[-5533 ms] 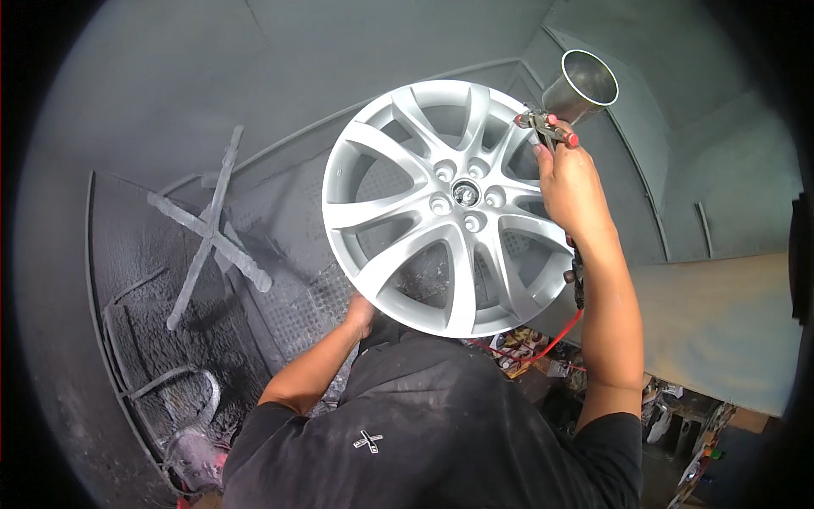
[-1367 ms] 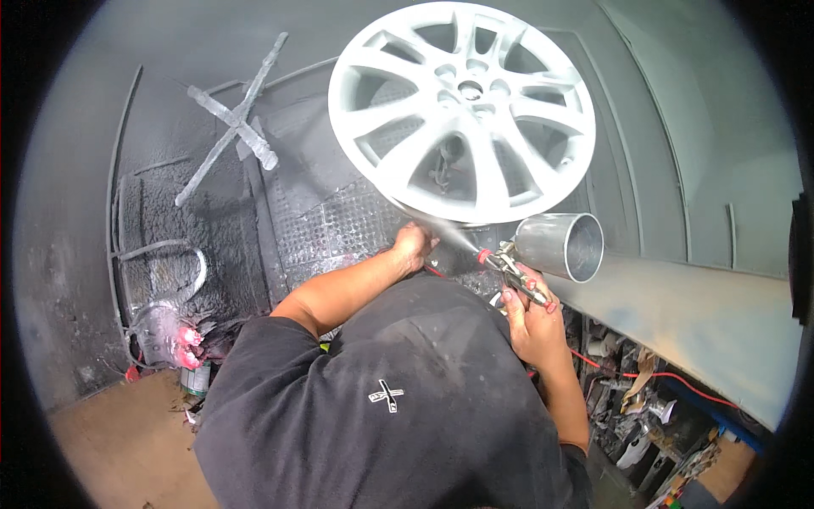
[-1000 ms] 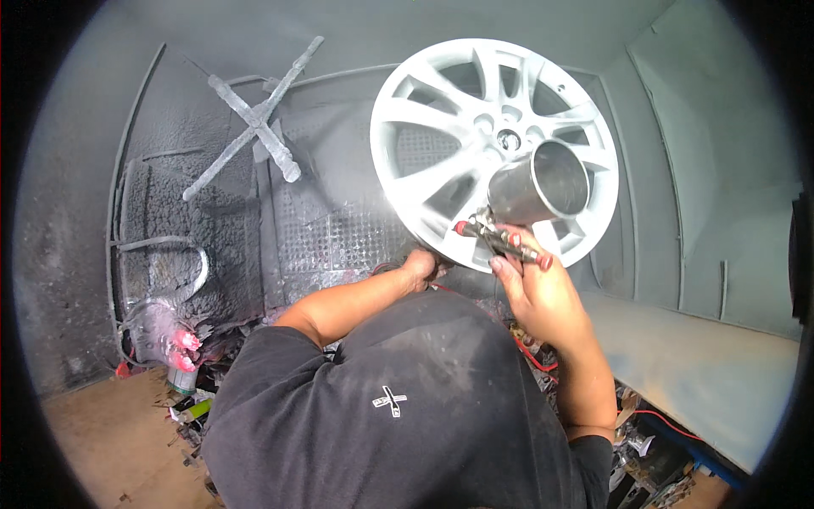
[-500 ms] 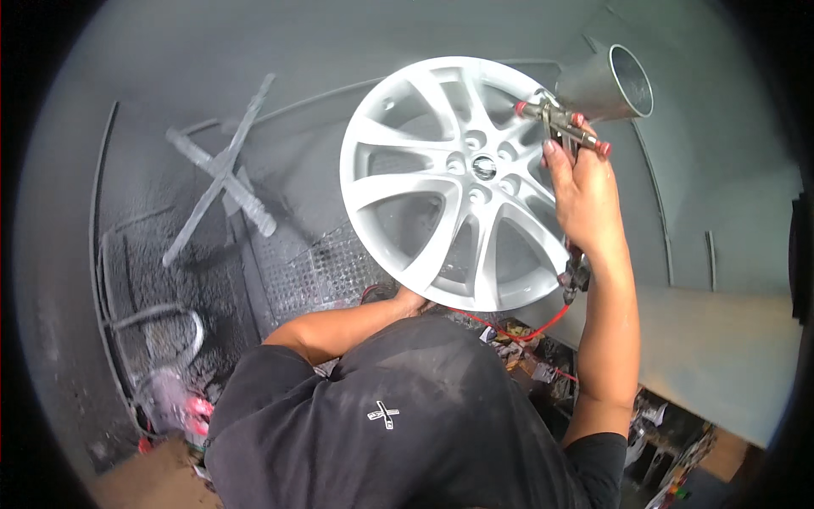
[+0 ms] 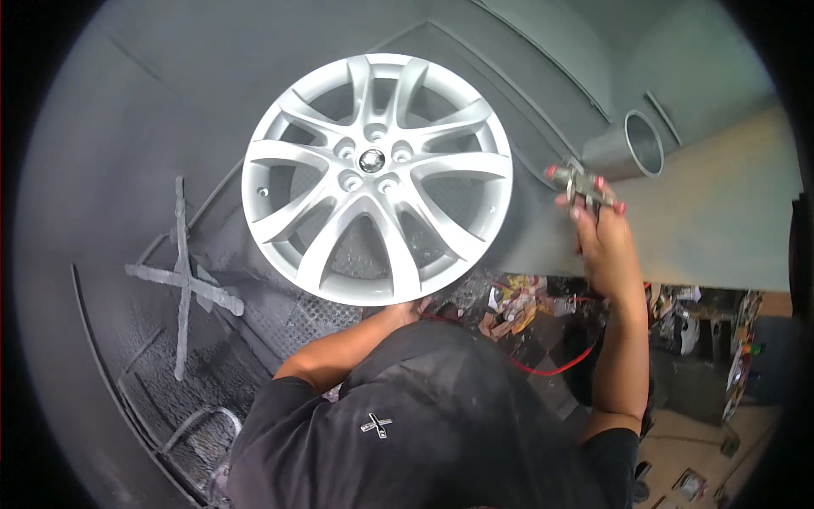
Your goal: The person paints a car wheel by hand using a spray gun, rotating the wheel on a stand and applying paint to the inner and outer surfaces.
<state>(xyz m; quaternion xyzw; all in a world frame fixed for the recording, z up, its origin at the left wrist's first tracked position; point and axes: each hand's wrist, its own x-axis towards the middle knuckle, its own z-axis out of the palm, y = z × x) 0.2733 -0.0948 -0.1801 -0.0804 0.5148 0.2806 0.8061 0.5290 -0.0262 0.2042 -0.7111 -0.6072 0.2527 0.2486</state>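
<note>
A silver-white car wheel rim (image 5: 441,197) with paired spokes and a dark badge in its hub faces up in front of me. My right hand (image 5: 612,254) is closed round a spray gun (image 5: 585,191) with red-ended fittings and a wide metal cup (image 5: 606,153). The gun is held to the right of the wheel rim, apart from it. My left hand (image 5: 410,313) reaches to the near edge of the wheel. Its fingers are mostly hidden under the edge, so their grip does not show.
Left of the wheel stands a paint-crusted cross-shaped frame (image 5: 185,280). A red hose (image 5: 551,371) loops below my right forearm, near crumpled litter (image 5: 517,301). Grey walls surround the work, with a pale panel (image 5: 721,212) at the right.
My right hand has drawn the spray gun off the wheel's right edge, out to the right. The wheel has turned and sits farther left in view. The view itself has shifted.
</note>
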